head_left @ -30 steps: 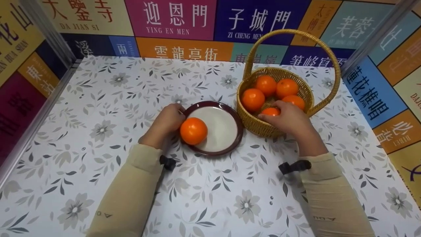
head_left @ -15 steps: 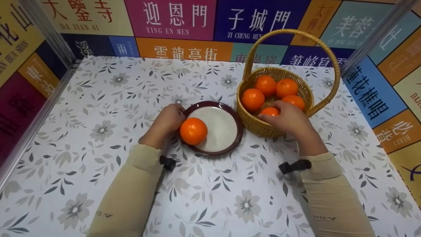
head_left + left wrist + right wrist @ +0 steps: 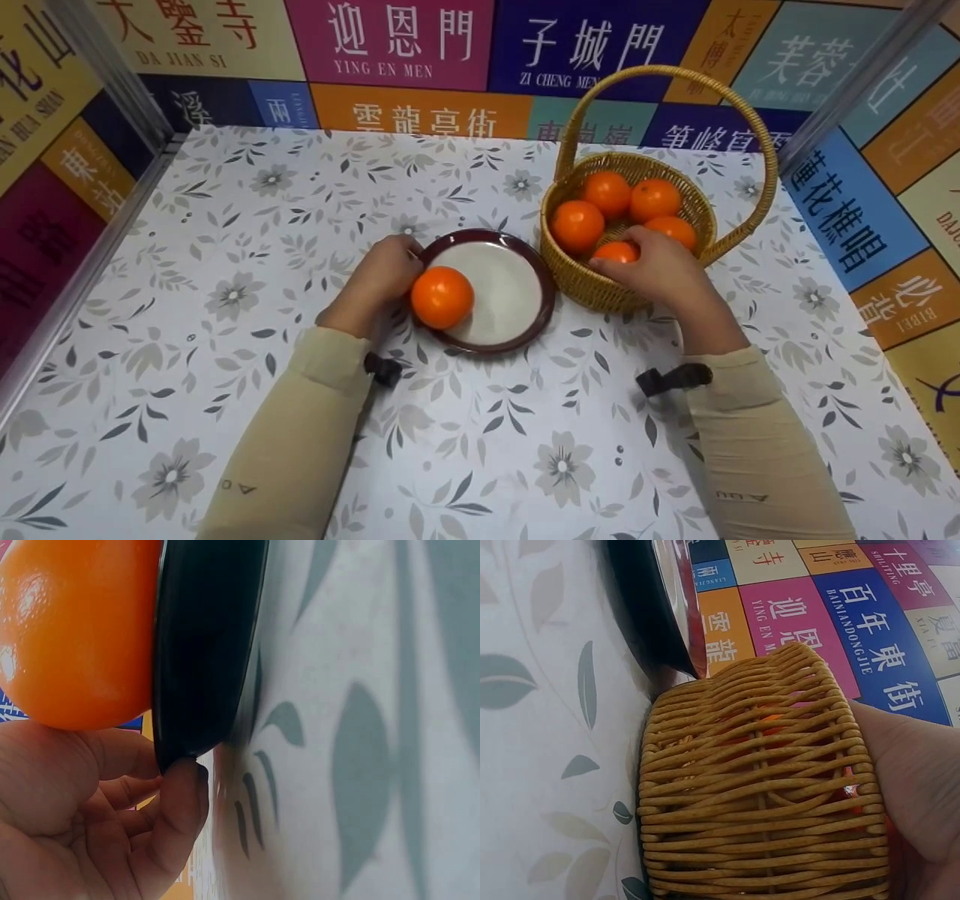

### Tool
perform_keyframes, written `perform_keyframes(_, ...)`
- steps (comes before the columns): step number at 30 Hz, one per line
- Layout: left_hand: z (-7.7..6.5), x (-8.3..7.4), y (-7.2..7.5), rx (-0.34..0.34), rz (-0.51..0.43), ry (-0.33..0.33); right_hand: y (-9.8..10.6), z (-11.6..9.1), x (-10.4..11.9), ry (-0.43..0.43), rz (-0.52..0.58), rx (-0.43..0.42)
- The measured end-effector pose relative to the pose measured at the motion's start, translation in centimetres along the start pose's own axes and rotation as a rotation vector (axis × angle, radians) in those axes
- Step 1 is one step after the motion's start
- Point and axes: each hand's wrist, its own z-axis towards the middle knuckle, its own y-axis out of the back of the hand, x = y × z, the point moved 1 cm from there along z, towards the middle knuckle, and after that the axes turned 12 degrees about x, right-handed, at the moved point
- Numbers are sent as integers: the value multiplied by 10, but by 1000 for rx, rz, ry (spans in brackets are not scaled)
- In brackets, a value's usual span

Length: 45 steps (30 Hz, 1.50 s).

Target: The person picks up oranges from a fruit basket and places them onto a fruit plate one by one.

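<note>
A small plate (image 3: 504, 300) with a dark red rim and pale centre lies on the table, one orange (image 3: 442, 298) on its left part. My left hand (image 3: 386, 268) pinches the plate's left rim; in the left wrist view, thumb and fingers meet at the edge of the dark plate (image 3: 201, 652). To the right stands a wicker basket (image 3: 592, 289) with several oranges inside. My right hand (image 3: 667, 266) reaches over its front rim and grips the nearest orange (image 3: 616, 253) between thumb and fingers. In the right wrist view the woven wall hides most of that grip.
The basket's tall arched handle (image 3: 766, 165) rises over its right side. The plate and basket stand side by side, very close. A flower-patterned cloth (image 3: 480, 435) covers the table. Panels with large printed characters (image 3: 405, 45) wall in the back and both sides.
</note>
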Motion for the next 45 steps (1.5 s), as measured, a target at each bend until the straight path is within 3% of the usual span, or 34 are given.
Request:
perform_keyframes(13, -2, 0, 3, -3, -10, 16, 13, -8, 5, 93, 70, -75)
perform_keyframes(18, -2, 1, 3, 0, -20, 12, 17, -13, 12, 86, 106, -94)
perform_keyframes(29, -2, 0, 3, 20, -55, 36, 13, -14, 45, 90, 165, -174)
perform_keyframes(45, -2, 0, 1, 23, -53, 9, 0, -8, 86, 251, 241, -276)
